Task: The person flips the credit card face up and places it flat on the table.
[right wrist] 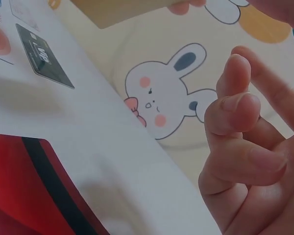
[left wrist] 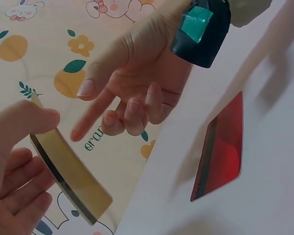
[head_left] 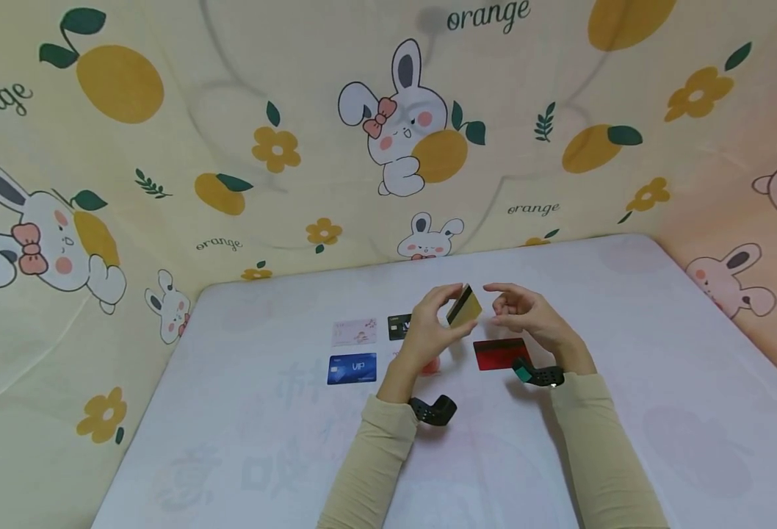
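My left hand (head_left: 424,334) holds a gold card (head_left: 465,310) above the table, pinched at its edges between thumb and fingers. A dark stripe runs along one side of the card, and in the left wrist view it looks slightly bowed. Just to its right is my right hand (head_left: 530,316), holding nothing. Its thumb and index finger are apart, while the other fingers curl loosely. Below the right hand a red card (head_left: 497,355) with a black stripe lies on the table. The right wrist view shows only the lower part of the gold card (right wrist: 120,11).
Left of my hands lie a pale pink card (head_left: 354,332), a blue VIP card (head_left: 352,369) and a black card (head_left: 397,327). Another card with a red patch (head_left: 432,366) is mostly hidden behind my left wrist. A patterned cloth (head_left: 296,88) hangs behind the white table (head_left: 243,411).
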Action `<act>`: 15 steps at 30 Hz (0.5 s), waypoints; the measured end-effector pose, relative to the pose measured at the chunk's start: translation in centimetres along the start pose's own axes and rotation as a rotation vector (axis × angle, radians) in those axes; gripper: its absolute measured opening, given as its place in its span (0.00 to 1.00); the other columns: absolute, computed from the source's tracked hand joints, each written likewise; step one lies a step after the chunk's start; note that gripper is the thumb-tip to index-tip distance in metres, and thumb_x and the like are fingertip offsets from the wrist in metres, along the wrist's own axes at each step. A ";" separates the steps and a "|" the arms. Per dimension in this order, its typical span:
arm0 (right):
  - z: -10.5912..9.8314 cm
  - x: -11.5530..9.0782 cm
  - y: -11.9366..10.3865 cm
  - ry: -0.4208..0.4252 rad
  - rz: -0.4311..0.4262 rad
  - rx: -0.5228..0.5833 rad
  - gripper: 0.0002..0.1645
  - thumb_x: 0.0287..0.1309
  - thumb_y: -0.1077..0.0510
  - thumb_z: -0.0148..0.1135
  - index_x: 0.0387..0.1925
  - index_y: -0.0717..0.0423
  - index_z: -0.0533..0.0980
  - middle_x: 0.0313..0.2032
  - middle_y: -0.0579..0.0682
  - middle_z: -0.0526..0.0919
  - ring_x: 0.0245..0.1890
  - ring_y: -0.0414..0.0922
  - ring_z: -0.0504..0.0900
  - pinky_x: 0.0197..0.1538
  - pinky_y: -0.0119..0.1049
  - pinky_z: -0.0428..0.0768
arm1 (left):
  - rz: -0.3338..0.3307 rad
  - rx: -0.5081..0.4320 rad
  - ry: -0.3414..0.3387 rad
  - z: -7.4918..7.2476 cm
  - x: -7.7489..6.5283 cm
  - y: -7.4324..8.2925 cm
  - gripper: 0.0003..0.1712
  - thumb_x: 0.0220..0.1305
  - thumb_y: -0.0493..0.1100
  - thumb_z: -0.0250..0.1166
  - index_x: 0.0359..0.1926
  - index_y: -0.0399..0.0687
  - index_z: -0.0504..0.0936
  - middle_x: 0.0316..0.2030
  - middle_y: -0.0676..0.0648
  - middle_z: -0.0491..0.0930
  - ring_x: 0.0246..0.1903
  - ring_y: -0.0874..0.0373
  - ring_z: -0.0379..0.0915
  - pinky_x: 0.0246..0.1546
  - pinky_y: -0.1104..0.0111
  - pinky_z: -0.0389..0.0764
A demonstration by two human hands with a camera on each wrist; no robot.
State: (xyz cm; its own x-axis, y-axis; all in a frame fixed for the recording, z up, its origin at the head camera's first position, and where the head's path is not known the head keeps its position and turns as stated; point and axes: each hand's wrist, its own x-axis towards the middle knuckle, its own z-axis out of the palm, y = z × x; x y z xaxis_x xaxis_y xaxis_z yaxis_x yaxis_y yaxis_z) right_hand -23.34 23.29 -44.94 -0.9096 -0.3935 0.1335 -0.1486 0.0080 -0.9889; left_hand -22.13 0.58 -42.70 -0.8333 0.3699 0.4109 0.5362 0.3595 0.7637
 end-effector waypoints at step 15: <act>0.6 0.3 0.3 -0.012 0.116 0.001 0.27 0.61 0.64 0.60 0.60 0.48 0.69 0.33 0.42 0.76 0.26 0.37 0.71 0.26 0.27 0.69 | -0.026 -0.200 0.036 -0.3 0.1 0.3 0.35 0.53 0.34 0.71 0.63 0.37 0.70 0.57 0.38 0.75 0.59 0.47 0.74 0.65 0.62 0.71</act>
State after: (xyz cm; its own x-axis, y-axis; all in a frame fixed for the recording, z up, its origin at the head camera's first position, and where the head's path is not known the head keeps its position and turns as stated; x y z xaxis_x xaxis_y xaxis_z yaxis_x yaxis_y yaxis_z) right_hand -23.42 22.57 -45.26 -0.9160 -0.4008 0.0171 -0.0421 0.0537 -0.9977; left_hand -22.12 0.44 -42.30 -0.8525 0.3311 0.4045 0.4801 0.1898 0.8565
